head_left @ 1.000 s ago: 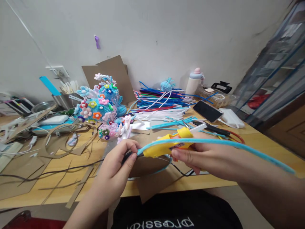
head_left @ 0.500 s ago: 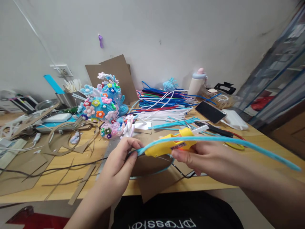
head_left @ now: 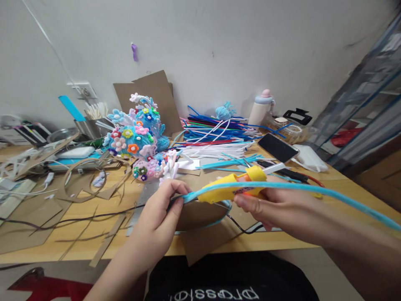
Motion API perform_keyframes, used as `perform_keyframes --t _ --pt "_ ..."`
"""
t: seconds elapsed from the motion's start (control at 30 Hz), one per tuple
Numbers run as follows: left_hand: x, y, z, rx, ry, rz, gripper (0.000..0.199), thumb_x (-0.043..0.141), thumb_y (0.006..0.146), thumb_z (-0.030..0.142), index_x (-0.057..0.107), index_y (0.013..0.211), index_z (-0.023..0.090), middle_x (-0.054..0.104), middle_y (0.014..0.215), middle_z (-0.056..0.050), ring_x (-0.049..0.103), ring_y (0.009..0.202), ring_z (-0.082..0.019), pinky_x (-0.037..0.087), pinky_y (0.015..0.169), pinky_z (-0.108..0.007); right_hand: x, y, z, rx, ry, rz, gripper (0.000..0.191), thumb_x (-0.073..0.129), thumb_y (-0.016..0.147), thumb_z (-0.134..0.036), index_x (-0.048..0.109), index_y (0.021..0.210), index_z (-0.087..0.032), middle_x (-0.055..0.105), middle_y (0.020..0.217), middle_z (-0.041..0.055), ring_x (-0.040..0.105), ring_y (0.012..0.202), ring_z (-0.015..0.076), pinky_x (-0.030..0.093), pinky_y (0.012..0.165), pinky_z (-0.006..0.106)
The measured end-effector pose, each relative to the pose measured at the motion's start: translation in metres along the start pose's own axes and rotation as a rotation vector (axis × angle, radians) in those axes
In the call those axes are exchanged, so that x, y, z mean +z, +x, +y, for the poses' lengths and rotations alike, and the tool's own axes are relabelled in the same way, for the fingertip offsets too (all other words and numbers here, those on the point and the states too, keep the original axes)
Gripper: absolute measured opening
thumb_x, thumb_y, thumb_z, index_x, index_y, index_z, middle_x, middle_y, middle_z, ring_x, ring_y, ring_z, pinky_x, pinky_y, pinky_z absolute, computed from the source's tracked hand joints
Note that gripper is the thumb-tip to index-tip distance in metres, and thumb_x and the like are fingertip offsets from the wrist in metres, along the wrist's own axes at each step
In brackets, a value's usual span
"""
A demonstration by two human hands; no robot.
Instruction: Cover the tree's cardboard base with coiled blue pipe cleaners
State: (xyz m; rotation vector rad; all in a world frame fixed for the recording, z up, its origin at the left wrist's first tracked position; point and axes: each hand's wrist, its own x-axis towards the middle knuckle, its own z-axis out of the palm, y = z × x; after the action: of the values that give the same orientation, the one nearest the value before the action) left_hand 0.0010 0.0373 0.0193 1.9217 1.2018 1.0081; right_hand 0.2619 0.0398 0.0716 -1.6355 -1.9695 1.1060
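My left hand [head_left: 166, 211] pinches a light-blue pipe cleaner [head_left: 297, 186] near one end, against a cardboard hoop [head_left: 200, 229] whose rim is partly edged in blue. From there the pipe cleaner arcs rightward over my right wrist and out of view. My right hand [head_left: 269, 207] is wrapped around a yellow glue gun [head_left: 219, 188], with a glue stick [head_left: 275, 168] poking from its rear. The gun's nozzle end lies close to my left fingertips, behind the pipe cleaner, so the tip is hidden.
A colourful figure covered in fuzzy flowers [head_left: 134, 138] stands at the back left. Piles of pipe cleaners [head_left: 216, 133] lie behind my hands. A phone [head_left: 278, 147] and a bottle [head_left: 260, 110] are at the right. Cardboard scraps [head_left: 108, 240] and a black cable [head_left: 94, 218] spread leftward.
The glue gun and my right hand have shifted slightly right, away from my left fingers. My left hand keeps its pinch on the pipe cleaner.
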Motion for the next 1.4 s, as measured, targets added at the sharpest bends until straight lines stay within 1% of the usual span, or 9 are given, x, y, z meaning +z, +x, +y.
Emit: perform_keyframes --t 0.13,0.27,0.37,0.43,0.5,0.6,0.67,1.2,1.4 --pt "0.000 0.000 -0.002 0.001 0.001 0.009 0.012 0.039 0.099 0.021 0.049 0.099 0.027 0.057 0.103 -0.002 0.054 0.101 -0.019 0.042 0.084 -0.034 0.003 -0.001 0.002 -0.070 0.063 0.047 0.050 0.058 0.082 -0.070 0.071 0.065 -0.025 0.046 0.047 -0.0006 0.048 0.048 0.0156 0.043 0.044 0.027" --pt "0.000 0.001 -0.004 -0.005 -0.008 0.019 0.010 0.040 0.099 0.022 0.050 0.099 0.026 0.057 0.103 -0.003 0.054 0.100 -0.020 0.042 0.083 -0.034 0.005 0.001 0.003 -0.059 0.135 0.029 0.048 0.059 0.082 -0.068 0.076 0.090 -0.024 0.043 0.044 -0.0029 0.046 0.047 0.0154 0.044 0.042 0.026" --pt "0.000 0.001 -0.003 -0.001 -0.017 0.018 0.010 0.040 0.099 0.023 0.050 0.099 0.026 0.057 0.102 -0.003 0.054 0.099 -0.020 0.042 0.083 -0.034 0.004 0.002 0.007 -0.036 0.118 0.051 0.054 0.057 0.081 -0.072 0.075 0.099 -0.024 0.041 0.041 -0.0039 0.046 0.047 0.0163 0.045 0.044 0.028" --pt "0.000 0.001 -0.003 -0.003 -0.016 0.017 0.010 0.040 0.099 0.022 0.050 0.099 0.026 0.057 0.102 -0.003 0.054 0.099 -0.019 0.042 0.083 -0.033 0.003 0.002 0.010 -0.019 0.102 0.064 0.056 0.056 0.080 -0.073 0.074 0.096 -0.023 0.042 0.041 -0.0040 0.047 0.046 0.0167 0.046 0.045 0.029" --pt "0.000 0.001 -0.003 -0.007 -0.016 0.018 0.011 0.040 0.099 0.022 0.050 0.099 0.027 0.057 0.103 -0.002 0.054 0.100 -0.019 0.041 0.084 -0.033 0.002 0.001 0.013 -0.012 0.078 0.058 0.055 0.055 0.080 -0.075 0.072 0.081 -0.022 0.046 0.042 -0.0030 0.049 0.047 0.0162 0.046 0.047 0.029" --pt "-0.001 0.002 -0.004 -0.004 -0.024 0.022 0.011 0.040 0.099 0.021 0.050 0.099 0.026 0.057 0.104 -0.002 0.053 0.101 -0.019 0.041 0.084 -0.033 0.000 0.001 0.016 -0.019 0.068 0.036 0.060 0.052 0.080 -0.078 0.058 0.058 -0.022 0.048 0.043 -0.0019 0.049 0.047 0.0148 0.043 0.048 0.029" --pt "-0.001 0.002 -0.005 -0.004 -0.032 0.030 0.011 0.040 0.099 0.021 0.050 0.099 0.026 0.057 0.104 -0.002 0.054 0.100 -0.019 0.041 0.084 -0.032 -0.001 0.000 0.019 -0.017 0.078 0.037 0.064 0.050 0.079 -0.081 0.052 0.053 -0.023 0.047 0.043 -0.0020 0.048 0.046 0.0142 0.041 0.047 0.029" --pt "-0.002 0.002 -0.008 -0.021 -0.035 0.039 0.011 0.040 0.100 0.022 0.049 0.099 0.027 0.056 0.105 0.000 0.053 0.102 -0.017 0.039 0.085 -0.031 0.000 -0.004 0.030 0.110 0.194 -0.028 0.068 0.046 0.072 -0.089 0.046 0.060 -0.022 0.042 0.047 -0.0051 0.040 0.047 0.0104 0.041 0.048 0.027" --pt "-0.003 0.002 -0.010 -0.012 -0.052 0.036 0.010 0.040 0.100 0.022 0.048 0.100 0.026 0.056 0.105 -0.001 0.053 0.101 -0.018 0.040 0.085 -0.031 0.000 -0.006 0.038 0.172 0.189 0.016 0.067 0.050 0.070 -0.089 0.051 0.063 -0.023 0.045 0.048 -0.0041 0.047 0.049 0.0131 0.046 0.053 0.031"
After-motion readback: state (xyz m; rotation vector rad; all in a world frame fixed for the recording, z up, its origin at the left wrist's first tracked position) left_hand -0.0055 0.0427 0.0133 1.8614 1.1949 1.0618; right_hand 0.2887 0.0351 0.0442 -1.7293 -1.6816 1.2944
